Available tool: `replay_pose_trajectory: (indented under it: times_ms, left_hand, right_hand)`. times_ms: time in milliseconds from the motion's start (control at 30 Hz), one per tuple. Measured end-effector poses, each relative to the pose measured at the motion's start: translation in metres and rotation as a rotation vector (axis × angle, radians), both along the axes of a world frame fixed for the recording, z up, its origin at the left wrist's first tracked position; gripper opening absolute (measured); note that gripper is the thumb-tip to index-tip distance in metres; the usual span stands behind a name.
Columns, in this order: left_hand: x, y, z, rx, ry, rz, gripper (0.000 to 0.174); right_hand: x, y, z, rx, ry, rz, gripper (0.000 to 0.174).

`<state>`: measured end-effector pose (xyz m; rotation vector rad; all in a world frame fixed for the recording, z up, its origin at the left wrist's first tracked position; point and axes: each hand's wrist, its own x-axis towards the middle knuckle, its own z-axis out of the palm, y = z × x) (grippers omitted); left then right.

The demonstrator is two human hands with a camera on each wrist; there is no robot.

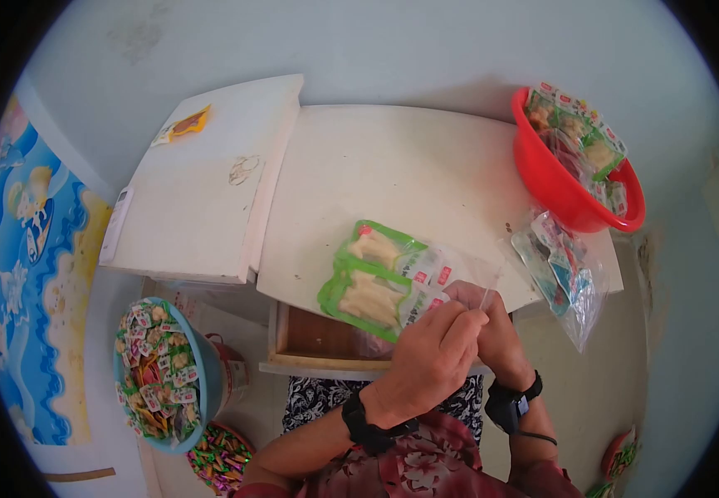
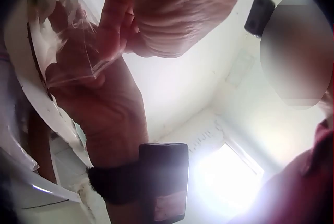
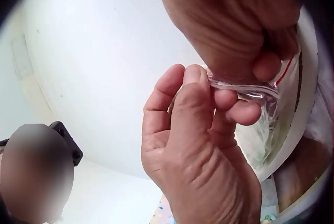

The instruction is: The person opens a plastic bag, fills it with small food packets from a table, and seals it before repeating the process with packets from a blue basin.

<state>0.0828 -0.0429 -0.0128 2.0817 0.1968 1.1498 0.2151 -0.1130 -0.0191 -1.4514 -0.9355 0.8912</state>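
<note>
A clear zip bag (image 1: 477, 270) holds green-edged packets (image 1: 369, 299) of pale food over the desk's front edge. My left hand (image 1: 434, 357) pinches the bag's opening with thumb and fingers; in the right wrist view, the left hand (image 3: 201, 151) has its thumb against the zip strip (image 3: 245, 87). Close beside it, my right hand (image 1: 499, 332) grips the same edge, its fingers partly hidden. In the left wrist view, the right hand (image 2: 104, 93) is behind the clear film (image 2: 83, 57), with the left hand (image 2: 177, 15) above.
A red basin (image 1: 542, 174) of packets stands at the desk's back right, beside a clear bag of blue packets (image 1: 563, 270). One yellow packet (image 1: 189, 124) lies on the raised left section. Below are an open drawer (image 1: 318, 334) and a full blue basin (image 1: 203, 373).
</note>
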Motion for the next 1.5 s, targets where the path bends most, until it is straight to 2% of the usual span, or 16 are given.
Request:
replay_pose_trajectory:
  times_ms: [200,300,400,500,633,733,833,867,933,967,1033,1133,1200,1267,1367,1500]
  left_hand:
    - [0.003,0.012,-0.006,-0.130,0.005,-0.105,0.018]
    - [-0.001,0.019,0.001,-0.032,0.009,-0.075,0.020]
    - [-0.014,0.042,0.011,-0.023,0.151,-0.067,0.023]
    - [-0.020,0.071,0.035,-0.055,0.236,0.047,0.025]
    - [-0.010,0.113,0.042,0.092,0.416,0.042,0.037]
    - [0.009,0.140,0.035,0.268,0.502,-0.064,0.052]
    - [0.036,0.154,0.023,0.360,0.520,-0.220,0.057]
    - [0.041,0.153,0.026,0.214,0.656,-0.263,0.059]
    - [0.052,0.143,0.044,-0.089,0.921,-0.336,0.062]
    - [0.055,0.141,0.045,-0.059,0.940,-0.320,0.060]
    - [0.060,0.138,0.043,-0.003,0.979,-0.292,0.055]
    - [0.066,0.165,0.006,0.004,0.849,-0.333,0.039]
    - [0.055,0.166,0.020,-0.023,0.732,-0.300,0.030]
    - [0.040,0.170,0.037,-0.037,0.629,-0.277,0.019]
    - [0.009,0.172,0.068,-0.205,0.473,-0.191,0.014]
    - [-0.036,0.161,0.094,-0.215,0.229,0.007,0.009]
  right_hand:
    - [0.010,0.011,-0.010,0.058,-0.130,0.114,0.009]
    - [0.003,0.011,-0.013,0.103,-0.204,-0.027,0.007]
    - [-0.004,0.001,-0.003,-0.011,0.030,-0.161,0.011]
    - [-0.008,-0.020,-0.009,0.150,0.101,-0.351,0.016]
    - [-0.007,-0.052,-0.017,0.150,0.045,-0.479,0.043]
    - [-0.017,-0.059,-0.019,0.111,-0.241,-0.411,0.071]
    - [-0.035,-0.057,0.008,-0.147,-0.432,-0.328,0.089]
    - [-0.038,-0.055,0.004,-0.173,-0.508,-0.313,0.091]
    - [-0.040,-0.052,-0.005,-0.188,-0.551,-0.299,0.091]
    - [-0.041,-0.050,-0.011,-0.197,-0.573,-0.293,0.092]
    - [-0.043,-0.047,-0.024,-0.129,-0.399,-0.303,0.081]
    - [-0.045,-0.045,-0.025,-0.008,-0.131,-0.314,0.069]
    - [-0.044,-0.043,-0.021,0.123,-0.033,-0.344,0.064]
    - [-0.033,-0.039,-0.008,0.170,-0.115,-0.390,0.062]
    - [-0.017,-0.024,0.031,0.258,-0.250,-0.442,0.058]
    - [0.002,0.006,0.072,0.487,-0.509,-0.457,0.048]
